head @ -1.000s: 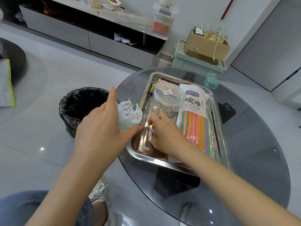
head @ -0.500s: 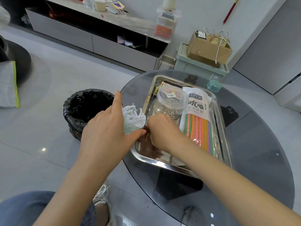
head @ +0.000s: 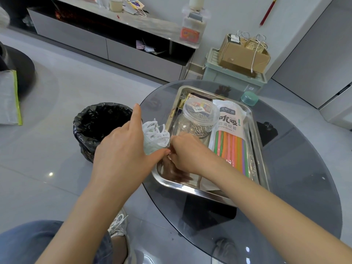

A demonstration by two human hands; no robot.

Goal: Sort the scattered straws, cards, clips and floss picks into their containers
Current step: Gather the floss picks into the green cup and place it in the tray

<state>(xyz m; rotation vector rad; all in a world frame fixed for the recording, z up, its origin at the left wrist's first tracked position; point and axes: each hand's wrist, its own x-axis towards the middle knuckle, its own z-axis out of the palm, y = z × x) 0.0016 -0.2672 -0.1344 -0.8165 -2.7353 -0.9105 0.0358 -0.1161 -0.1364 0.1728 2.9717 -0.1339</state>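
My left hand grips a pale green cup full of white floss picks, held at the left edge of the steel tray; the index finger sticks out straight. My right hand has its fingers curled at the cup's rim, pinching something small that I cannot make out. In the tray lie a clear jar of paper clips on its side and a bag of coloured straws. A card box peeks out behind the jar.
The tray sits on a round dark glass table. A green lid lies beyond the tray. A black-lined waste bin stands on the floor left of the table. My knee and shoe are below.
My right hand has moved left from the jar's mouth to the rim of the floss pick cup. The left hand keeps holding the cup.
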